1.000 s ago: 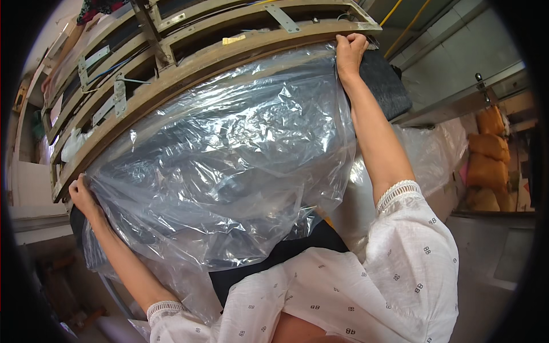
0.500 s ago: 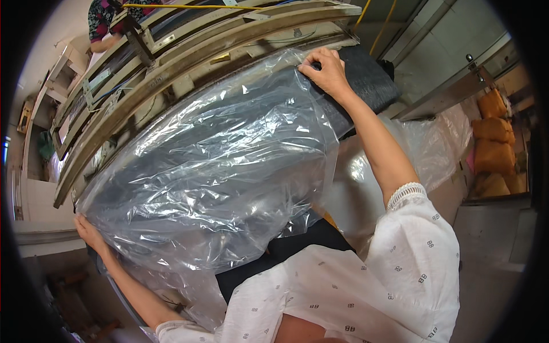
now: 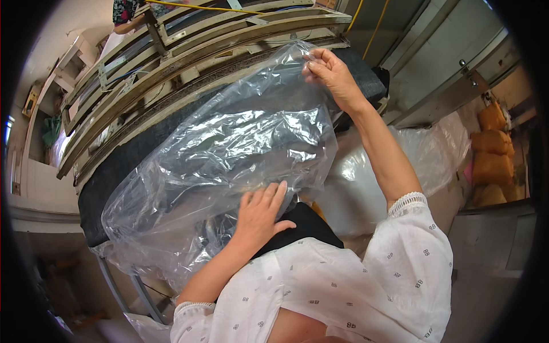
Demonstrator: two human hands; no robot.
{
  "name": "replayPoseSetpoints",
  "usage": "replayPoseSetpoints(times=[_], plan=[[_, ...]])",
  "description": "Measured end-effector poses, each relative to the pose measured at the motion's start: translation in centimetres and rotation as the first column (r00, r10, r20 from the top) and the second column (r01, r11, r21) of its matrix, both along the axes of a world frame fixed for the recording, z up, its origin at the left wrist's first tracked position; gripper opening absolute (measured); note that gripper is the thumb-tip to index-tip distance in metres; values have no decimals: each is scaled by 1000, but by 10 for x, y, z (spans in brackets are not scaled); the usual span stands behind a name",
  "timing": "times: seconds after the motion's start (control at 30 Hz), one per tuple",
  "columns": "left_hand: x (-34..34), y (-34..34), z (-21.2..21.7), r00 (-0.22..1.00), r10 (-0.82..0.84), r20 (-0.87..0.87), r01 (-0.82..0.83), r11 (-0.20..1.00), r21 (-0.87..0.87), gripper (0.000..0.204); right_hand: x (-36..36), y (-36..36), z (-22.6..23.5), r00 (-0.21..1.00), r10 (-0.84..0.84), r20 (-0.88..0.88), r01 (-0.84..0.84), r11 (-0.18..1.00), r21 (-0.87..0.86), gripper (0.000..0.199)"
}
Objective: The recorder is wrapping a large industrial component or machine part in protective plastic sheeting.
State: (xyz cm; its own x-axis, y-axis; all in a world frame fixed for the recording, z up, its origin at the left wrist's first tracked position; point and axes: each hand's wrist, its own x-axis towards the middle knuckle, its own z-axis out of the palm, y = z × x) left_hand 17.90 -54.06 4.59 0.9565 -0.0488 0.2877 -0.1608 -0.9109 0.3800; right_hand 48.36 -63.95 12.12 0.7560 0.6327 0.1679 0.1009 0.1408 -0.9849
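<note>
Left hand [image 3: 260, 214] had shifted in from the far edge to press flat, fingers spread, on the clear plastic bag [image 3: 229, 154] over the dark counter [image 3: 114, 171], while right hand [image 3: 331, 74] pinched its top corner; the film looked light, limp, slippery, best gripped at edges.

large clear plastic bag [image 3: 229, 154], crinkled and glossy, spread over a dark padded surface, pinched at its top corner by the right hand [image 3: 331, 74] and pressed flat near its lower edge by the left hand [image 3: 260, 214]. second, milky translucent bag [image 3: 394, 171] bulging just right of it. stacked orange-brown sacks [image 3: 492, 154] far right.
</note>
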Motion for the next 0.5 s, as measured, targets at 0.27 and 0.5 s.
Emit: replayPoseSetpoints(times=[0.27,0.5], plan=[[-82,81,6,957,75,-280,-289,301,-909,9,-42,-7,43,986,92,138,-80,993,-91,15],[-200,194,99,343,936,78,-144,134,-980,21,-103,14,70,878,259,403,-202,963,-179,15]])
